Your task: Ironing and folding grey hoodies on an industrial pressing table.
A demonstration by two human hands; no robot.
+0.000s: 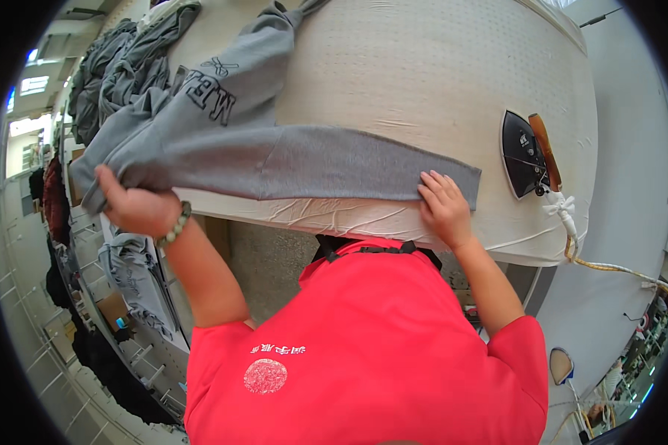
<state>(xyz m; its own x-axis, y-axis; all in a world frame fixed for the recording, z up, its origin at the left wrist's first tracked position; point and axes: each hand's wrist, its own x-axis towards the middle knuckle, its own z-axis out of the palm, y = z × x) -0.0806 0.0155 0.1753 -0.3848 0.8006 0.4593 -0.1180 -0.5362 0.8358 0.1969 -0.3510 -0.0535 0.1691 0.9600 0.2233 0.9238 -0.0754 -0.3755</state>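
A grey sweatshirt (223, 148) with dark outlined lettering lies over the near left part of a padded, cream-covered table (393, 67). One of its sleeves stretches flat to the right along the near edge. My left hand (137, 209), with a beaded bracelet at the wrist, closes on the fabric at the left end, thumb on top and the other fingers partly hidden. Close to the sleeve's right end, my right hand (447, 210) rests with its fingers stretched flat on the cloth, holding nothing.
A black iron (523, 154) with a wooden handle stands at the table's right side, its wrapped cord (622, 267) running off to the right. More grey garments (126, 70) are heaped at the far left. Below left, a printed grey garment (131, 267) lies on a lower surface.
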